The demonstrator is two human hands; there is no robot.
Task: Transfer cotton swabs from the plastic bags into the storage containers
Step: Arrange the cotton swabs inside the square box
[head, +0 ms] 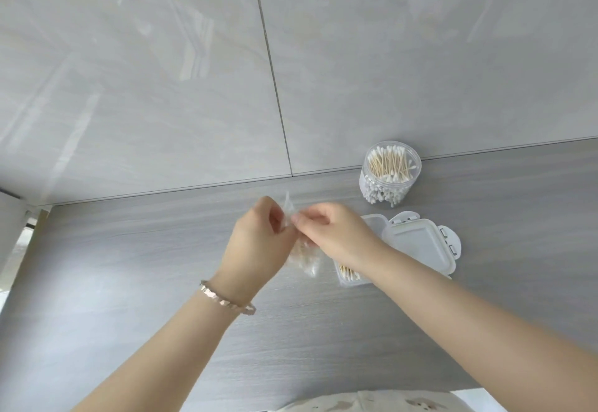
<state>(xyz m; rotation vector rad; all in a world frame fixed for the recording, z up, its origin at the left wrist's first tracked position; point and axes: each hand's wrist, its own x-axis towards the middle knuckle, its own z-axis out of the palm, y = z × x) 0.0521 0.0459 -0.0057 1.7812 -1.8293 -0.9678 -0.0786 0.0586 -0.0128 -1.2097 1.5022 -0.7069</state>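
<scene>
**Both hands pinching the swab bag**

Left hand (255,243) and right hand (330,233) raised together, fingers curled, pinching the top of a small clear plastic bag of cotton swabs (304,256). Rectangular translucent lidded box (417,243) just right of the hands; round clear swab jar (390,173) beyond it.

Left hand (255,243) and right hand (333,233) meet, fingertips pinched

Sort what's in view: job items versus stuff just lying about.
Job: plastic bag of swabs, pinched by left hand and right hand; rectangular container, lid open; round jar, full of swabs.
Not job: bracelet; countertop; tiled wall.
</scene>
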